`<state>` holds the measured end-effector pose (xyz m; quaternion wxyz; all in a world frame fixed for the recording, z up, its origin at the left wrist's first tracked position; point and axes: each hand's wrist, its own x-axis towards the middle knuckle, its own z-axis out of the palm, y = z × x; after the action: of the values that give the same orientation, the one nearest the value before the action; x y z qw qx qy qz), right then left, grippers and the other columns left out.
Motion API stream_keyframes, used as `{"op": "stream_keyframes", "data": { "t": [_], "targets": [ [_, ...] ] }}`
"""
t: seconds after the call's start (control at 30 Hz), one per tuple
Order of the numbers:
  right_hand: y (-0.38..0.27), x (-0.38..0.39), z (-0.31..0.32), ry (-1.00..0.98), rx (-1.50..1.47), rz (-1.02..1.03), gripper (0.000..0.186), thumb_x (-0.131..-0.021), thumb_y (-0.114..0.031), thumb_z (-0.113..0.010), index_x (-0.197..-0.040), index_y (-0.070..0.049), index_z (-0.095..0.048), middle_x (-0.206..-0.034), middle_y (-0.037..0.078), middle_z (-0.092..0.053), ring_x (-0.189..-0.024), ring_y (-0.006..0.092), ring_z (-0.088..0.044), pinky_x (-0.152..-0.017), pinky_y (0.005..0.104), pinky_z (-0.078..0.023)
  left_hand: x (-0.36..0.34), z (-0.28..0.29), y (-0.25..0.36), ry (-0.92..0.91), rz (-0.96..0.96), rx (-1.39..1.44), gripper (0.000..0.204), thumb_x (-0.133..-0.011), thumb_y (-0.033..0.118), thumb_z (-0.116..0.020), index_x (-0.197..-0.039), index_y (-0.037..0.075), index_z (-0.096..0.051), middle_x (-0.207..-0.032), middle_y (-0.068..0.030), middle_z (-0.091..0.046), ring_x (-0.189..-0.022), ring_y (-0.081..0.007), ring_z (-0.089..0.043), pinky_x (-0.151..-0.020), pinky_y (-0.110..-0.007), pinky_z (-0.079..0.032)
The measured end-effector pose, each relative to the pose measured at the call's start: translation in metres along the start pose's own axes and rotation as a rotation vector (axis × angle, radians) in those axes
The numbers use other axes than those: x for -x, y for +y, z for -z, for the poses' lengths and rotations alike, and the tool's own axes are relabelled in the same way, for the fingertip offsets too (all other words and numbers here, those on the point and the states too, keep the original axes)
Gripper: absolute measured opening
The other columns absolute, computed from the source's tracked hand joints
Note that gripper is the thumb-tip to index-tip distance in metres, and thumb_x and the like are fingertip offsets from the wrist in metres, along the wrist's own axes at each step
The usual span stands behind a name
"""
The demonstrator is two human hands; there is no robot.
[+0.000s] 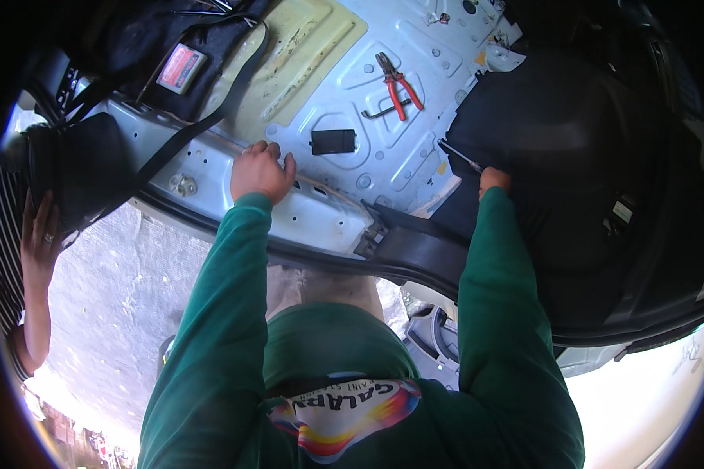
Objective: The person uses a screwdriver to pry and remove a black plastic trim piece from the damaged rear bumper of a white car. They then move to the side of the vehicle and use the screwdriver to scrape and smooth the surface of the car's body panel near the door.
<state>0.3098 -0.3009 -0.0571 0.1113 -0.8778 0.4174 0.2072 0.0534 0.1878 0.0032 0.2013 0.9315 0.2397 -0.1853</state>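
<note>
My left hand (261, 173) rests on the pale metal sill (325, 215) of an opened vehicle interior, fingers curled over its inner edge beside a thin tan line. My right hand (493, 183) is closed on a slim screwdriver-like tool (465, 154), angled up-left to the edge of a large black trim panel (579, 148). Between and above my hands, a black rectangular piece (333, 141) lies on the bare metal floor. Red-handled pliers (400, 88) lie above it, across a bent black tool (379, 112).
At left, another person's hand (39, 234) touches a black bag-like item (78, 168) with a long strap (192, 129). A red-and-white box (181, 69) sits on dark cloth (137, 47). A grey plastic piece (432, 336) lies below the sill, on the ground.
</note>
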Motion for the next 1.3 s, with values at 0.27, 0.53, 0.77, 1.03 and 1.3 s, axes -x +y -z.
{"op": "stream_keyframes", "data": {
  "t": [0.27,0.53,0.77,1.03,1.3],
  "targets": [
    [-0.028,0.047,0.012,-0.059,-0.325,-0.232,0.014,-0.098,-0.016,-0.054,-0.101,-0.003,-0.06,-0.072,0.007,-0.051,-0.055,0.0166,-0.048,-0.049,0.0324,-0.038,0.001,0.0,-0.004,-0.052,0.035,-0.017,0.033,-0.093,0.037,-0.062,-0.092,0.007,-0.074,-0.097,-0.0131,-0.072,-0.098,-0.0321,-0.07,-0.088,-0.046,-0.054],
    [-0.025,0.054,0.02,-0.107,-0.273,-0.115,0.017,-0.103,-0.02,-0.059,-0.095,-0.005,-0.061,-0.065,0.003,-0.049,-0.051,0.0145,-0.046,-0.045,0.0309,-0.038,0.0,0.003,-0.002,-0.081,0.049,-0.011,0.034,-0.094,0.038,-0.061,-0.092,0.006,-0.073,-0.098,-0.0132,-0.071,-0.099,-0.0316,-0.069,-0.089,-0.045,-0.054],
    [-0.019,0.044,0.021,-0.154,-0.254,-0.106,0.022,-0.102,-0.024,-0.055,-0.108,-0.003,-0.06,-0.074,0.008,-0.054,-0.058,0.0178,-0.051,-0.05,0.033,-0.04,-0.001,0.004,-0.001,-0.098,0.047,-0.019,0.034,-0.094,0.038,-0.061,-0.093,0.007,-0.074,-0.098,-0.0126,-0.071,-0.1,-0.0313,-0.069,-0.089,-0.045,-0.053],
    [-0.019,0.046,0.021,-0.155,-0.245,-0.101,0.023,-0.101,-0.025,-0.057,-0.105,-0.003,-0.059,-0.072,0.007,-0.052,-0.058,0.0166,-0.051,-0.05,0.0317,-0.039,0.001,0.0,-0.003,-0.073,0.049,-0.02,0.033,-0.094,0.039,-0.061,-0.093,0.008,-0.073,-0.099,-0.0116,-0.071,-0.1,-0.0304,-0.069,-0.089,-0.044,-0.053],
    [-0.023,0.04,0.017,-0.074,0.034,0.245,0.023,-0.101,-0.023,-0.058,-0.108,-0.005,-0.072,-0.083,0.011,-0.062,-0.069,0.0244,-0.059,-0.059,0.0375,-0.046,0.001,0.0,-0.004,-0.059,0.047,-0.016,0.033,-0.094,0.039,-0.062,-0.092,0.008,-0.073,-0.098,-0.0114,-0.072,-0.099,-0.0305,-0.069,-0.089,-0.044,-0.053]
  ]
}}
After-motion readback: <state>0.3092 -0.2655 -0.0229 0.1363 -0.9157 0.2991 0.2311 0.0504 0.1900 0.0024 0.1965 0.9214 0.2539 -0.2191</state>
